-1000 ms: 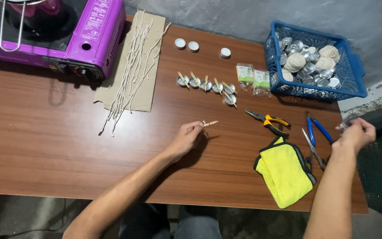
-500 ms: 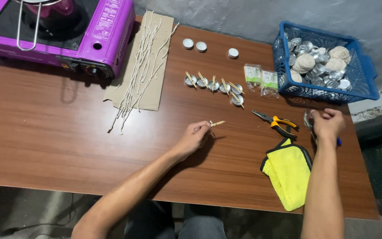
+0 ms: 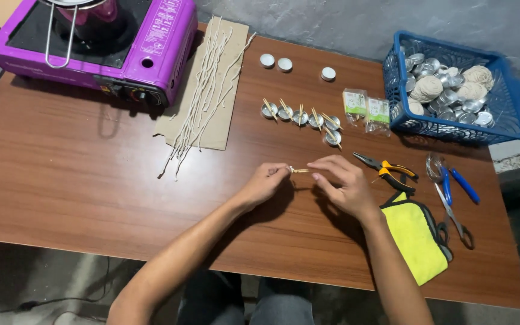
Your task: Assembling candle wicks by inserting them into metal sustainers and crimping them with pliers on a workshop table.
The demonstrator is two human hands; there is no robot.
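My left hand pinches a small wooden stick piece over the middle of the brown wooden table. My right hand is right beside it, its fingertips at the other end of the stick; whether they grip it I cannot tell. Just behind the hands lies a row of several small metal cups with sticks in them. Orange-handled pliers lie just right of my right hand.
A purple portable gas stove stands at the back left. Beside it, white wicks lie on cardboard. A blue basket of metal cups and twine balls sits back right. Blue-handled scissors, a yellow cloth, two green packets, three loose cups.
My right hand has travelled from the table's far right, near the scissors, across to the middle and now meets my left hand at the stick. The left hand stayed almost in place.
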